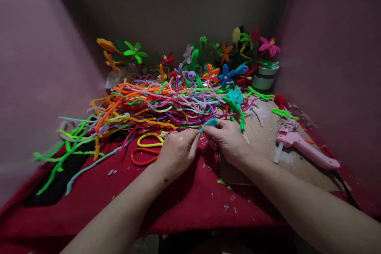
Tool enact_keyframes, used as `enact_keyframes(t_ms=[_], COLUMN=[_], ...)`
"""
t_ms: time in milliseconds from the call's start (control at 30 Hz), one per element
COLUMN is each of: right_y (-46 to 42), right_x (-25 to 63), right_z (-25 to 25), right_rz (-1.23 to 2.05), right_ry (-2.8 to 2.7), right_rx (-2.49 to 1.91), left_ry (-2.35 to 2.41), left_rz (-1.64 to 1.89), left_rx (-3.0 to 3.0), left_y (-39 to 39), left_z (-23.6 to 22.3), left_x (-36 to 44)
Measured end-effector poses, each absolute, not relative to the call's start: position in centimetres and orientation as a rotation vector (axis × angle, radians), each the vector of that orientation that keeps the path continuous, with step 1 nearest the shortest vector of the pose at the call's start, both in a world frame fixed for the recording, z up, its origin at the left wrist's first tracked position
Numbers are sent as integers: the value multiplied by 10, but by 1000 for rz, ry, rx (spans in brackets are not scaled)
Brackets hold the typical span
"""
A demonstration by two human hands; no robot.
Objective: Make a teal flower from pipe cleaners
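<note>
Over the red-clothed bench (184, 206): turquoise pipe-cleaner petal (210, 123), held up between both hands, just in front of the pipe-cleaner pile (166, 101).
Left hand (180, 143): fingertips pinched together on the petal's narrow end.
Right hand (230, 137): thumb and finger clamped on the petal's far end.
Step, judged: pinching or twisting the narrow end.
Next move calls for: steady right-hand grip, fine left-fingertip pressure.
Glue gun (311, 151): pink, lying on cardboard (264, 139), apart from both hands.
</note>
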State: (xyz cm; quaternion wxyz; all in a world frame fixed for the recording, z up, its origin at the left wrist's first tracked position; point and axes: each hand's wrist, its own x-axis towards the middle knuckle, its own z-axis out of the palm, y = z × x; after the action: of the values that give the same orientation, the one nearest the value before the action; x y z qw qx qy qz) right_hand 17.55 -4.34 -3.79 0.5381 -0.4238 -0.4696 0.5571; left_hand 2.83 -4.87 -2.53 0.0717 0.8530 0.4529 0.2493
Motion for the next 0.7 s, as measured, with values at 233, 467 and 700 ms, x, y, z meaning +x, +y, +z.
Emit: enact_keyframes(t_ms=[233, 467, 700], right_y=[-49, -48, -50], right_x=[175, 173, 173], right_z=[-30, -35, -26], right_rz=[1328, 1057, 1406], right_ry=[-1205, -1323, -1230], right_rx=[-1009, -1027, -1045], left_ry=[1197, 1536, 1349], left_rz=[706, 663, 1078], left_rx=[1890, 2437, 2107], left_y=[-53, -57, -49], left_z=[-17, -27, -16], left_x=[35, 39, 32])
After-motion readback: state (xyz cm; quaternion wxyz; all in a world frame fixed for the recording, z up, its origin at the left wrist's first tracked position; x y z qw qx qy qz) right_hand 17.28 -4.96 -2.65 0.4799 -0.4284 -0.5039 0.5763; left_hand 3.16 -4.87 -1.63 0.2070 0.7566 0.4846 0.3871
